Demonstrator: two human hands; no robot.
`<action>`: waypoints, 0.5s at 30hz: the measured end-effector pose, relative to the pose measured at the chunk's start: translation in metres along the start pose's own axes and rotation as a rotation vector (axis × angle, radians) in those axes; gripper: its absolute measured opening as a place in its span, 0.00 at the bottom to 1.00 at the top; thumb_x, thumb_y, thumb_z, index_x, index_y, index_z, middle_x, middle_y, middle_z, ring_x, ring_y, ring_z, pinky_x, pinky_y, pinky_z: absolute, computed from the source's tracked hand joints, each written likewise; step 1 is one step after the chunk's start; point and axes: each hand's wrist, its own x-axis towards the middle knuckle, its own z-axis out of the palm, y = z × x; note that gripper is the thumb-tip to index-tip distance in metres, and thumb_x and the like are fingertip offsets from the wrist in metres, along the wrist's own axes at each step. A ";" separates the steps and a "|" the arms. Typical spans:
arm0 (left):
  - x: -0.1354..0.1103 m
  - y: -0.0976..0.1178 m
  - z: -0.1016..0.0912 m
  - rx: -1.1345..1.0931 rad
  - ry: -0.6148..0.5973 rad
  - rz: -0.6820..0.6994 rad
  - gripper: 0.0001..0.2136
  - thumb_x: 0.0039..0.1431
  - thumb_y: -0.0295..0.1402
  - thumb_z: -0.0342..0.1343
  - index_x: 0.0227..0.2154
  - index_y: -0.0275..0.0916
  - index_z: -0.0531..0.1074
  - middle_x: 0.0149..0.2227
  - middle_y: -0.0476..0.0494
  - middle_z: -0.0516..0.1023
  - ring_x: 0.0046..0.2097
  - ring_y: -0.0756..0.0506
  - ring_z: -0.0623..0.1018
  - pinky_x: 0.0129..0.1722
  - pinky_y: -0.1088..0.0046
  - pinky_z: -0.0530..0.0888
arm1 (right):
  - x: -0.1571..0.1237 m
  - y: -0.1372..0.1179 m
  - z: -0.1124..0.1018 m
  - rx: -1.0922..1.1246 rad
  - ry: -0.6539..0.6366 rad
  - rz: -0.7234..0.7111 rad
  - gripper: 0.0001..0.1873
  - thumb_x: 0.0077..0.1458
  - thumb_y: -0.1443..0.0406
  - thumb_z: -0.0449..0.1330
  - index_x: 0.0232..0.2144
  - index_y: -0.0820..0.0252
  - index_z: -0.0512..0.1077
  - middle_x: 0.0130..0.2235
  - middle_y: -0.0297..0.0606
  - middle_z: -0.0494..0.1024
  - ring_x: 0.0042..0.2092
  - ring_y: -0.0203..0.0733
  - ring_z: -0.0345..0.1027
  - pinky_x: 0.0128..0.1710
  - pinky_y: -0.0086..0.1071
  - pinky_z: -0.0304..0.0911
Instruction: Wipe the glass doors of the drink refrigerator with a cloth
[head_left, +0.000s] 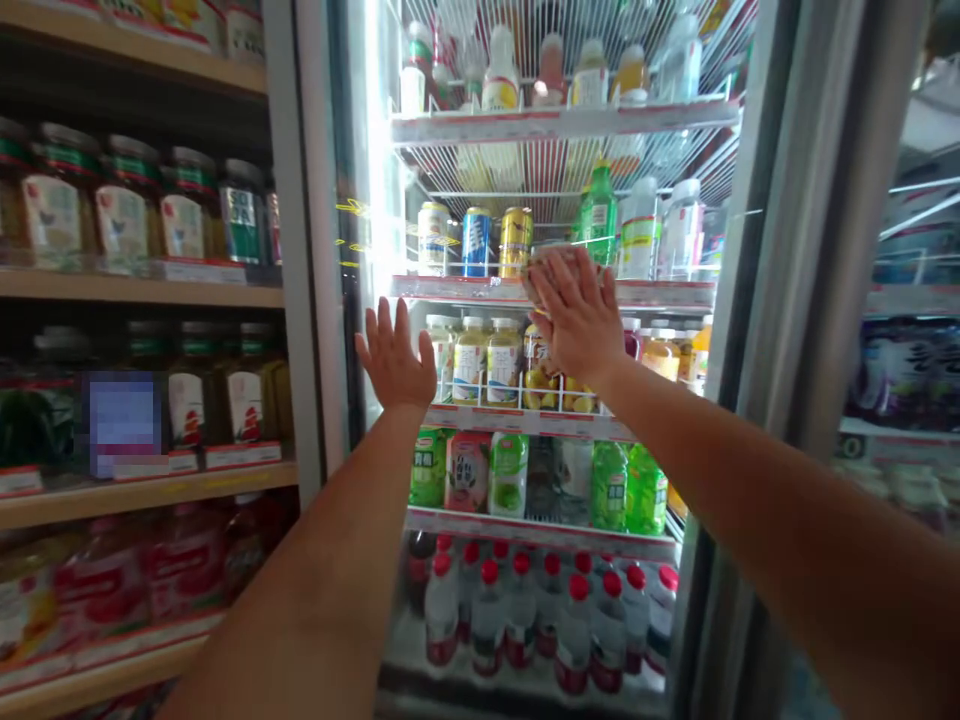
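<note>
A lit drinks fridge stands in front of me behind a glass door [480, 480]. My left hand [397, 355] is laid flat near the door's left side, fingers spread, with nothing in it. Higher and to the right, my right hand [581, 315] presses a crumpled, greyish-brown cloth [541, 272] against the glass. The cloth shows past the fingertips; the palm hides the rest of it. Behind the right hand are jars of yellow fruit [540, 375] and a gold can [515, 242], seen through the glass.
Wooden shelves [135, 285] with jars and bottles stand at the left. Metal door frames [806, 300] run upright on the right, with more stocked shelves beyond. Red-capped bottles [574, 630] fill the fridge bottom; green-labelled drinks [508, 475] stand above them.
</note>
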 end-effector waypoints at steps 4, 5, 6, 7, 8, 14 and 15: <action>0.000 0.002 -0.001 0.015 -0.006 -0.004 0.29 0.68 0.41 0.43 0.70 0.39 0.55 0.74 0.40 0.51 0.75 0.38 0.48 0.73 0.51 0.41 | -0.003 -0.011 0.007 0.062 -0.077 -0.162 0.29 0.69 0.57 0.48 0.70 0.50 0.56 0.73 0.35 0.54 0.75 0.58 0.35 0.72 0.62 0.34; 0.001 0.002 -0.001 0.015 -0.008 -0.003 0.29 0.68 0.41 0.43 0.71 0.40 0.55 0.74 0.40 0.51 0.75 0.38 0.48 0.73 0.51 0.41 | -0.003 -0.010 0.007 0.071 -0.107 -0.217 0.29 0.70 0.57 0.48 0.70 0.49 0.56 0.73 0.34 0.53 0.75 0.56 0.35 0.72 0.61 0.34; 0.001 0.002 -0.001 0.014 -0.011 -0.003 0.29 0.68 0.41 0.43 0.71 0.40 0.55 0.74 0.40 0.51 0.75 0.38 0.48 0.73 0.50 0.41 | -0.003 -0.007 0.006 0.077 -0.132 -0.272 0.29 0.70 0.58 0.48 0.70 0.48 0.56 0.73 0.33 0.54 0.75 0.55 0.36 0.73 0.61 0.34; 0.001 0.002 -0.001 0.013 -0.014 -0.002 0.29 0.68 0.41 0.44 0.71 0.40 0.55 0.74 0.40 0.51 0.75 0.38 0.48 0.73 0.50 0.41 | -0.003 -0.002 0.004 0.079 -0.155 -0.327 0.28 0.70 0.58 0.48 0.70 0.47 0.56 0.73 0.31 0.54 0.75 0.53 0.37 0.73 0.60 0.34; 0.001 0.002 -0.001 0.012 -0.014 -0.002 0.29 0.68 0.41 0.44 0.70 0.40 0.55 0.74 0.41 0.51 0.75 0.38 0.48 0.73 0.50 0.41 | -0.002 0.005 0.001 0.079 -0.173 -0.374 0.28 0.70 0.58 0.47 0.70 0.46 0.56 0.73 0.29 0.55 0.75 0.52 0.38 0.73 0.59 0.33; 0.001 0.000 0.000 0.030 0.008 0.013 0.29 0.68 0.41 0.44 0.70 0.38 0.57 0.73 0.39 0.52 0.74 0.38 0.49 0.72 0.51 0.42 | -0.002 0.071 -0.030 -0.002 -0.118 -0.284 0.26 0.71 0.56 0.45 0.68 0.47 0.60 0.71 0.33 0.60 0.74 0.53 0.44 0.72 0.62 0.33; 0.001 0.000 0.000 0.029 0.007 0.015 0.29 0.68 0.41 0.44 0.70 0.38 0.57 0.73 0.38 0.52 0.74 0.38 0.49 0.72 0.51 0.42 | -0.003 0.083 -0.036 -0.029 -0.091 -0.223 0.27 0.71 0.55 0.45 0.68 0.48 0.60 0.71 0.35 0.60 0.74 0.55 0.44 0.71 0.62 0.33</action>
